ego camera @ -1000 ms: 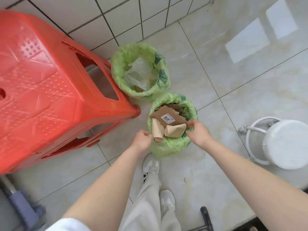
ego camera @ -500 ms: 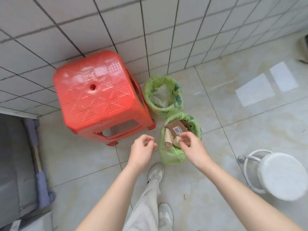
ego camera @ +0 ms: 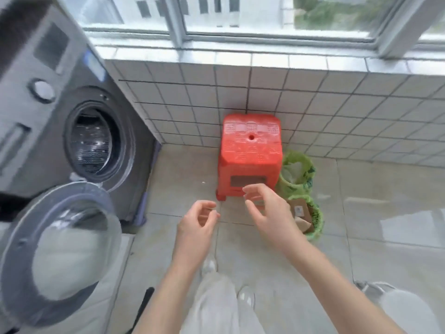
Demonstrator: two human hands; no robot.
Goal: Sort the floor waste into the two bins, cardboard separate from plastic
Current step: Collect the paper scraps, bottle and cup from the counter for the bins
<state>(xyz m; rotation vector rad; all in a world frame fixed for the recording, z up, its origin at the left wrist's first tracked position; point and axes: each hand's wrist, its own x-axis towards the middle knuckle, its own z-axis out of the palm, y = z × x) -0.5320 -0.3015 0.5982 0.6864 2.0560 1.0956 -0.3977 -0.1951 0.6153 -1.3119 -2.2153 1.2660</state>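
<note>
Two small bins lined with green bags stand on the floor right of a red stool. The far bin (ego camera: pixel 298 165) holds pale clear plastic. The near bin (ego camera: pixel 316 220) holds brown cardboard pieces (ego camera: pixel 301 210), one with a white label. My right hand (ego camera: pixel 267 213) hovers in front of the near bin, covering its left side, fingers spread and empty. My left hand (ego camera: pixel 197 222) floats to the left over bare floor tiles, fingers loosely curled, holding nothing.
The red plastic stool (ego camera: pixel 250 153) stands against a low tiled wall under a window. A grey washing machine (ego camera: pixel 48 112) fills the left, its round door (ego camera: pixel 60 237) swung open toward me. A white round stool (ego camera: pixel 407 309) sits at the bottom right. My legs and shoes are below.
The view has risen and pulled back, revealing the washing machine and window. Both hands have lifted away from the cardboard bin's rim and hang open in the air.
</note>
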